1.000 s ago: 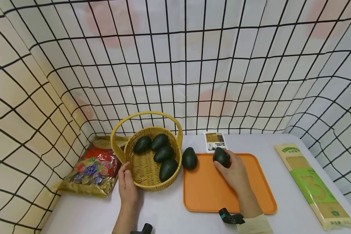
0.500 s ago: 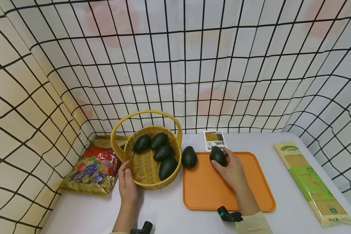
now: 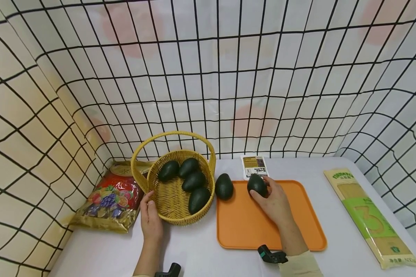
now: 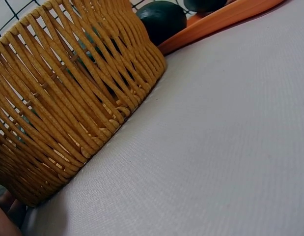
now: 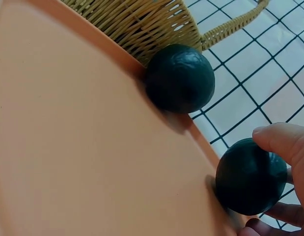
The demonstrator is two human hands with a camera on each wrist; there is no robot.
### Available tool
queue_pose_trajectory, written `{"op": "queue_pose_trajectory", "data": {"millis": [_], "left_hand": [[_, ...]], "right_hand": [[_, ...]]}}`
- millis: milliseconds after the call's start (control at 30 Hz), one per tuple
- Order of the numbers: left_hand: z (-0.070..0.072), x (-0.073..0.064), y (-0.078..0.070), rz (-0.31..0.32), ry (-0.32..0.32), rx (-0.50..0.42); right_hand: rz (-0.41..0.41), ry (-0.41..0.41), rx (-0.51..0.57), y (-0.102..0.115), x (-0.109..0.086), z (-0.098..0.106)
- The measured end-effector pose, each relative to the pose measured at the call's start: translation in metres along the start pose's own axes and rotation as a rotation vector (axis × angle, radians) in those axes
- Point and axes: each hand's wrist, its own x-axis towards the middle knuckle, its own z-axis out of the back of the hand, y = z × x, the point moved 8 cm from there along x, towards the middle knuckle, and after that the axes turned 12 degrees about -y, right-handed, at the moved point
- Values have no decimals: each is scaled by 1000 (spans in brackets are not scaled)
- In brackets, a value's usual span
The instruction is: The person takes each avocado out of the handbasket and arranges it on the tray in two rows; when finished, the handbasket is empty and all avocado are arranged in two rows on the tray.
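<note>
My right hand (image 3: 275, 202) holds a dark green avocado (image 3: 257, 185) at the back of the orange tray (image 3: 253, 231). In the right wrist view, the thumb lies over this avocado (image 5: 247, 179) and fingertips show beneath it. A second avocado (image 3: 224, 186) sits at the tray's back left corner, beside the yellow wicker basket (image 3: 175, 219). Several more avocados (image 3: 194, 181) lie inside the basket, mostly towards its right and back. With fingers extended, my left hand (image 3: 151, 223) touches the basket's left side; the left wrist view shows mainly the woven wall (image 4: 68, 98).
A red and gold bag (image 3: 111, 200) printed with fruit lies left of the basket. Behind the tray is a small white and brown packet (image 3: 255, 167). A long pack of noodles (image 3: 372, 219) lies on the right. Grid-patterned cloth walls (image 3: 208, 84) close off the back and sides.
My right hand has shifted slightly left with the avocado in its grip, nearly still over the last half second. The left hand and basket have stayed in place.
</note>
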Motion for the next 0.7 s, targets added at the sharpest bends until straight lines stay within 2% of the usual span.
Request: {"op": "queue_pose_trajectory", "data": {"millis": [267, 500, 600, 700], "left_hand": [[0, 2, 2, 0, -2, -3], [0, 0, 3, 9, -4, -1], [0, 0, 3, 8, 0, 2], [0, 0, 3, 7, 4, -6]], "right_hand": [[-21, 2, 29, 4, 2, 10], [-15, -13, 7, 19, -3, 26], [13, -22, 18, 29, -7, 32], [79, -30, 70, 45, -15, 34]]}}
